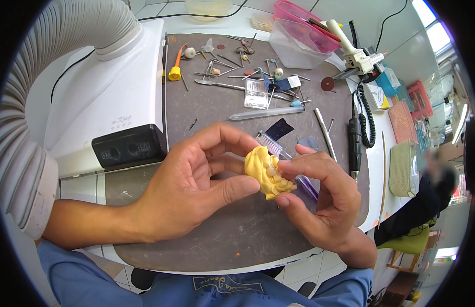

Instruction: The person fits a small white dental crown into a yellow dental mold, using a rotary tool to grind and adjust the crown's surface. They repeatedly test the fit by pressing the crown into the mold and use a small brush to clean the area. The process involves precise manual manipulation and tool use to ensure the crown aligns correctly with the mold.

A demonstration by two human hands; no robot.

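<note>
A yellow dental cast (257,169) is held up over the middle of the grey work mat. My left hand (189,187) grips it from the left, thumb in front and fingers curled behind. Pale, whitish tooth pieces (271,171) sit along its right side. From the right, my right hand (327,197) touches the cast, index fingertip by the pale pieces and thumb at the lower edge; whether it pinches a separate small piece is hidden. Behind the hands, partly covered, lies a brush with clear bristles (269,144) and a purple handle (308,187).
Rotary burs and polishing tips (242,56) are scattered at the back of the grey mat (196,250). A white dust-extraction box (115,97) with a ribbed hose (58,30) stands left. On the right are a black handpiece (354,146), a basket (402,169) and a pink bin (293,13).
</note>
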